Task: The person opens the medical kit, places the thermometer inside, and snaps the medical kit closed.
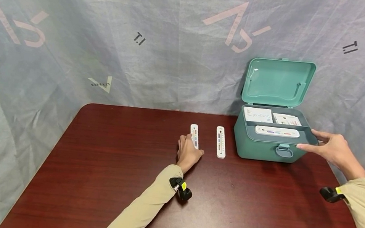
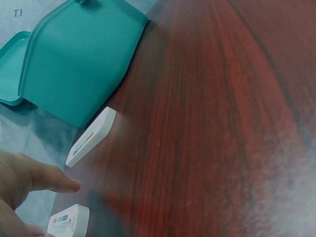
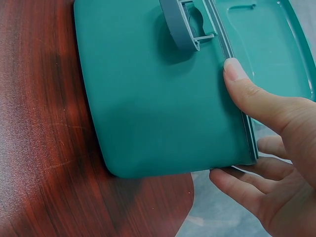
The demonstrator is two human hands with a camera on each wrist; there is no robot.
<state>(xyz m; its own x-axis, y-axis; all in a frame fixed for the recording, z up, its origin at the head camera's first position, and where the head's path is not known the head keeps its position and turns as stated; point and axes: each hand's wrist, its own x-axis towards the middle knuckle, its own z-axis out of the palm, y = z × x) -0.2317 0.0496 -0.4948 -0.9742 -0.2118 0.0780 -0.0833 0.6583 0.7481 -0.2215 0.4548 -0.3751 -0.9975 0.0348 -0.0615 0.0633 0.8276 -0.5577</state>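
The left hand (image 1: 188, 153) lies over the lower left of a white thermometer strip (image 1: 195, 131). In the left wrist view its thumb stands out above the table, clear of the strip (image 2: 71, 219), while fingertips meet the strip's edge. A second white strip (image 1: 220, 142) lies just to the right, apart from the hand. My right hand (image 1: 333, 149) grips the right front corner of a green box (image 1: 257, 150), thumb at the front rim and fingers along the side, as the right wrist view of the hand (image 3: 281, 133) also shows. A third white strip (image 1: 277, 132) lies in the box's front compartment.
The box's lid (image 1: 276, 82) stands open at the back. Behind the front compartment are a white packet marked "Surgical" (image 1: 257, 115) and another printed packet (image 1: 286, 119). A grey cloth backdrop (image 1: 160, 68) hangs behind the dark red wooden table (image 1: 111, 158).
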